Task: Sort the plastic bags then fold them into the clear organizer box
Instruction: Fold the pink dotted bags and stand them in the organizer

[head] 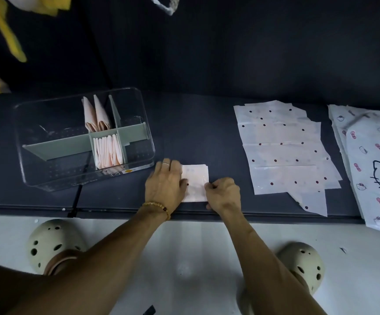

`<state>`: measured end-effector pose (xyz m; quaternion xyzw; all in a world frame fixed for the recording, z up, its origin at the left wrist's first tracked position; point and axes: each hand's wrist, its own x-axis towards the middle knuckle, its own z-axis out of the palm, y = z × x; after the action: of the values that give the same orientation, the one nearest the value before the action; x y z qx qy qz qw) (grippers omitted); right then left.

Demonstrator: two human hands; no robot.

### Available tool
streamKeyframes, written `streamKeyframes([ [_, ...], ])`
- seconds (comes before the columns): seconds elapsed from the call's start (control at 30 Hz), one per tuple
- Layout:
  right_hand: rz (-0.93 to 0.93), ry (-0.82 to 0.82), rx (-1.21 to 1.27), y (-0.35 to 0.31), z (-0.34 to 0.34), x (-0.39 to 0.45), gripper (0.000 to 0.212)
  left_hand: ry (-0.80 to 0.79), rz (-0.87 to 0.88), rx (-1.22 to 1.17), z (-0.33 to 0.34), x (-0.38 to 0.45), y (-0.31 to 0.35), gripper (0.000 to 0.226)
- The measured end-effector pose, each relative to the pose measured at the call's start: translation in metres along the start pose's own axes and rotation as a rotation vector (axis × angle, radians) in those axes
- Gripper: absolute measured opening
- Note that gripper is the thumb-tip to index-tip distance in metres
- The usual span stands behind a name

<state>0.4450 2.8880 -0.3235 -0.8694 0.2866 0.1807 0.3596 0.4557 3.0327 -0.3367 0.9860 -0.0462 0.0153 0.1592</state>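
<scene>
We see one clear organizer box (84, 137) at nine o'clock, split by grey dividers (107, 135); two folded pink bags (97, 114) stand in its far middle compartment, and a row of folded bags (108, 151), too tightly packed for us to count, fills the near middle one; one folded pale bag (196, 181) lies flat at the centre, just beside the box; a stack of dotted bags (286, 148) lies at three o'clock, with cartoon-cat bags (375, 162) beyond it; yellow bags (0, 37) hang at eleven o'clock; the surface is a dark table (191, 133) against a dark wall, above a pale floor (184, 258) with two beige clogs (55, 244); our left hand (165, 183) lies flat, fingers together, pressing the folded bag's left edge; our right hand (223, 193), fingers curled, pinches its right edge.
</scene>
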Motion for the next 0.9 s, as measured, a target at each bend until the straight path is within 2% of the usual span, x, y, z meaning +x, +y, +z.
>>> streamKeyframes([
  [0.03,-0.026,0.024,-0.076,0.000,0.001,0.001,0.028,-0.011,0.116,0.004,0.000,0.003,-0.003,0.031],
  [0.1,-0.106,0.112,-0.243,0.000,0.001,0.003,0.026,-0.146,0.344,0.055,0.001,0.009,-0.008,0.044],
  [0.17,-0.258,0.236,-0.261,0.002,-0.001,0.003,0.020,-0.231,0.451,0.161,0.002,0.007,-0.009,0.046],
  [0.23,-0.458,0.407,-0.186,0.009,-0.001,0.002,0.017,-0.141,0.417,0.208,0.002,-0.002,-0.007,0.038],
  [0.3,-0.606,0.553,-0.259,0.021,0.005,-0.004,0.023,-0.056,0.327,0.192,0.003,-0.012,-0.004,0.030],
  [0.37,-0.649,0.500,-0.379,0.035,0.017,-0.010,0.035,-0.005,0.251,0.138,0.005,-0.019,-0.001,0.028],
  [0.47,-0.609,0.316,-0.489,0.051,0.030,-0.011,0.051,-0.016,0.180,0.133,0.007,-0.025,0.002,0.031],
  [0.53,-0.596,0.258,-0.549,0.055,0.032,-0.007,0.056,-0.022,0.161,0.154,0.006,-0.027,0.001,0.032],
  [0.63,-0.592,0.233,-0.588,0.057,0.033,-0.004,0.056,-0.022,0.307,0.166,0.009,-0.023,0.004,0.038],
  [0.73,-0.590,0.224,-0.602,0.058,0.033,-0.002,0.056,-0.166,0.505,0.085,0.022,-0.013,0.016,0.049],
  [0.9,-0.591,0.260,-0.618,0.059,0.034,0.000,0.057,-0.200,0.527,0.033,0.030,-0.007,0.008,0.054],
])
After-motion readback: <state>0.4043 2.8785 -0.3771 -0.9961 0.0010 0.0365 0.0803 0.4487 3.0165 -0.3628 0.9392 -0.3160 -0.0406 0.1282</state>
